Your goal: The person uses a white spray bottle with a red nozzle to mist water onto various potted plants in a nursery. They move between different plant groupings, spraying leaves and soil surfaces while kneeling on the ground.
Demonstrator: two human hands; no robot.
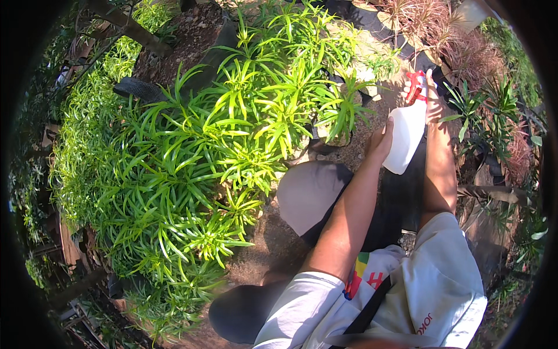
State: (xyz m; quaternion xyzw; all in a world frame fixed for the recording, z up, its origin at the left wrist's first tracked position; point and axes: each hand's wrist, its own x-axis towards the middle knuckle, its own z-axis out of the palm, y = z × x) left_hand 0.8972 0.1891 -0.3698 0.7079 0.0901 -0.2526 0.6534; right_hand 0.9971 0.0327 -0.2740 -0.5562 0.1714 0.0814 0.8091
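Observation:
A white spray bottle (405, 139) with a red trigger head (414, 87) is held up in front of me, toward the right of the view. My left hand (381, 139) is closed against the bottle's left side, its fingers partly hidden behind the body. Around the red head and neck wraps my right hand (432, 102), with fingertips showing near the trigger. The bottle leans, its head up and to the right, its base toward me. Both arms reach forward from short pale sleeves.
Dense bright-green leafy plants (232, 134) fill the left and middle. Reddish thin-leaved plants (453, 41) and darker green plants (485, 107) stand on the right. A dark planting bag of soil (180, 52) is at the far left. Brown ground (261, 250) shows beside my knee (311, 195).

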